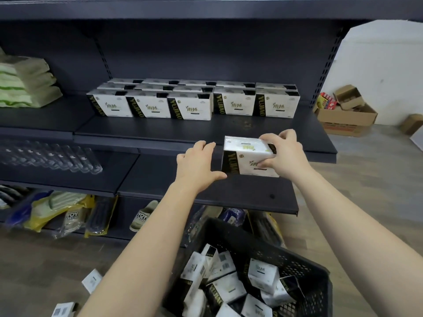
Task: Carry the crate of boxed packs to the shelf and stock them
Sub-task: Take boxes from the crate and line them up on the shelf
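My right hand (282, 152) grips a white-and-black boxed pack (245, 157) from its right side, holding it in the air in front of the dark middle shelf (160, 131). My left hand (196, 164) hovers just left of the pack with fingers spread, thumb near its lower left corner and holding nothing. Several identical packs (192, 104) stand in rows at the back of that shelf. Below me on the floor sits the black plastic crate (304, 268), with several more packs (224, 287) lying jumbled inside it.
A lower shelf board (206, 191) juts out under my hands. Green-white bagged goods (25, 83) lie at the left, clear bottles (50, 159) below them, and slippers (142, 216) on the bottom level. Open cardboard boxes (345, 115) stand on the floor at the right. Two loose packs (91, 280) lie on the floor.
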Available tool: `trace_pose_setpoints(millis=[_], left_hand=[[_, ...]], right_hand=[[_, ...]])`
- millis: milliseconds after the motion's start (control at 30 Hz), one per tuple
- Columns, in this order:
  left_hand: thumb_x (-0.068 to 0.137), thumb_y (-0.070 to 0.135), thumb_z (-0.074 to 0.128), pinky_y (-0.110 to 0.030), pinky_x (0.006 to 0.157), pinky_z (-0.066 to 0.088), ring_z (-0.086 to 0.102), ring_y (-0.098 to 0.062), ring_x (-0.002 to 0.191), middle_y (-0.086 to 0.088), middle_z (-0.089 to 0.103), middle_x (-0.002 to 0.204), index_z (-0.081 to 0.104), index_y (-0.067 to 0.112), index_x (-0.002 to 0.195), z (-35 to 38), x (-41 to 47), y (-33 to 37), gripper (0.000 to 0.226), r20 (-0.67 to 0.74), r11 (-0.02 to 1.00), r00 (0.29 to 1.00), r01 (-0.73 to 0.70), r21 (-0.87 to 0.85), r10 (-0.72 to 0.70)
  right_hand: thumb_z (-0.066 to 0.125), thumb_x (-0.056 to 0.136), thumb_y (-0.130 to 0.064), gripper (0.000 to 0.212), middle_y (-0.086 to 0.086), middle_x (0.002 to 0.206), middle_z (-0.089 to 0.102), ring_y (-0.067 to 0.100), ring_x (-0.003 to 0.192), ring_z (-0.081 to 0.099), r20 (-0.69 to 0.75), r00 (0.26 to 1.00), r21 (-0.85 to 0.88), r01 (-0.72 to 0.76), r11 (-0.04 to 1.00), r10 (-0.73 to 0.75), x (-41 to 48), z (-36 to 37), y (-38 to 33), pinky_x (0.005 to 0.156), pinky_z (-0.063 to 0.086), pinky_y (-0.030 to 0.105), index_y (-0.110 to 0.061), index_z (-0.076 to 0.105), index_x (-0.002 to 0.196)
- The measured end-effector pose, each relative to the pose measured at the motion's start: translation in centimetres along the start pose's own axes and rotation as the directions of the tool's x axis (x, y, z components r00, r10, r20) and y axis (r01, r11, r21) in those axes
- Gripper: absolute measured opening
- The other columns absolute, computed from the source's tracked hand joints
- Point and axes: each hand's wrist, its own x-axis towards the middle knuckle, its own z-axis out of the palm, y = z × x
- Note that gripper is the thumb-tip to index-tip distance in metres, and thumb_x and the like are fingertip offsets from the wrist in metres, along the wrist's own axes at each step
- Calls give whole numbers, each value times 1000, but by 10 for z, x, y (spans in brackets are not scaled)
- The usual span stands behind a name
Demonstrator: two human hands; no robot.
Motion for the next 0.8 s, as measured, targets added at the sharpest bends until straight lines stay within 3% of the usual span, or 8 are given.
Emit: trace_pose_setpoints(millis=[167, 300, 467, 633, 800], left_hand=[[84, 57, 64, -48, 110, 28, 33, -24, 140, -2, 25, 157, 30, 26, 151, -3, 40, -30, 81, 1, 1000, 1000, -14, -1, 14], [85, 58, 62, -47, 110, 27, 32, -24, 139, -3, 27, 156, 31, 28, 150, -5, 75, -50, 78, 6, 999, 999, -32, 26, 32], [84, 56, 63, -45, 107, 29, 35, -25, 136, -2, 32, 152, 33, 29, 148, 0, 111, -70, 76, 4, 999, 999, -43, 25, 43], [87, 57, 58, -46, 104, 31, 39, -27, 130, -2, 34, 150, 34, 29, 148, 11, 137, -78, 71, 17, 998, 998, -61, 27, 61], [87, 55, 59, -47, 105, 28, 35, -30, 133, 0, 31, 152, 33, 29, 148, 17, 156, -86, 71, 31, 997, 997, -72, 13, 71]], right_hand=[[85, 73, -27, 69, 11, 137, 26, 39, 115, 39, -118, 993, -31, -28, 999, 24, 53, 15, -19, 98, 43, 46, -30, 52, 134], [83, 75, -28, 66, 15, 136, 29, 43, 113, 41, -131, 991, -104, -45, 994, 31, 93, 29, -32, 93, 44, 47, -24, 53, 134], [80, 79, -28, 74, 10, 139, 30, 45, 119, 40, -154, 987, -143, -76, 987, 54, 133, 46, -43, 90, 49, 51, -29, 44, 143], [81, 75, -28, 70, 6, 135, 35, 41, 118, 39, -222, 975, -181, -71, 981, 30, 158, 61, -42, 71, 47, 43, -29, 42, 134], [80, 78, -24, 62, 4, 134, 34, 38, 119, 38, -223, 972, -195, -112, 974, 67, 186, 69, -46, 69, 41, 38, -29, 44, 129]])
